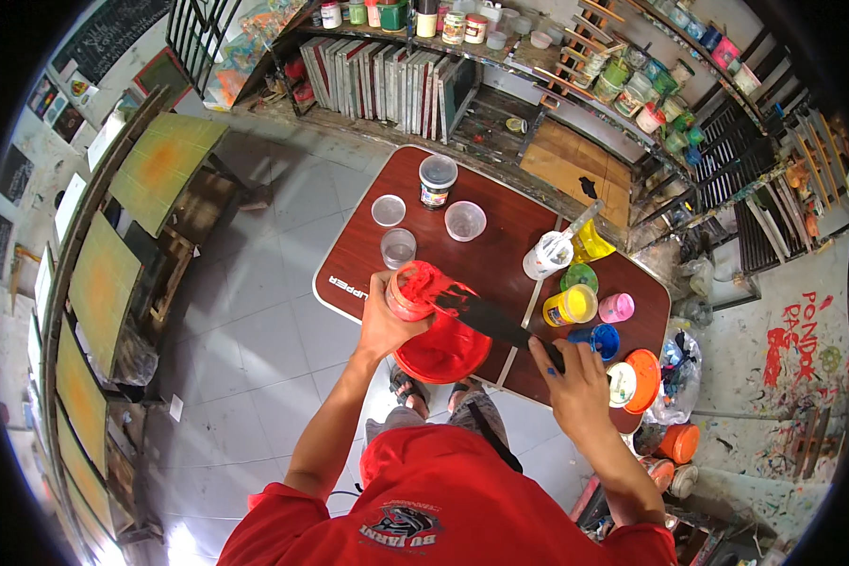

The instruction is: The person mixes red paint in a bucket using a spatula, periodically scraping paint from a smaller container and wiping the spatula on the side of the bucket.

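Red bucket point(440, 377) overlaps the worktop point(507, 222)'s near edge, its base hidden; left hand point(385, 321) grips a cup point(406, 304), right hand point(575, 382) a spatula point(495, 319); open room lies beyond.

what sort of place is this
Probably a painting or screen-printing workshop: thick bright-red paint or ink, thin rectangular frames stacked upright, and colour-smeared round plastic jars on shelves.

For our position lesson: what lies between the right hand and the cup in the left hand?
The black spatula, from right hand to cup, in the head view.
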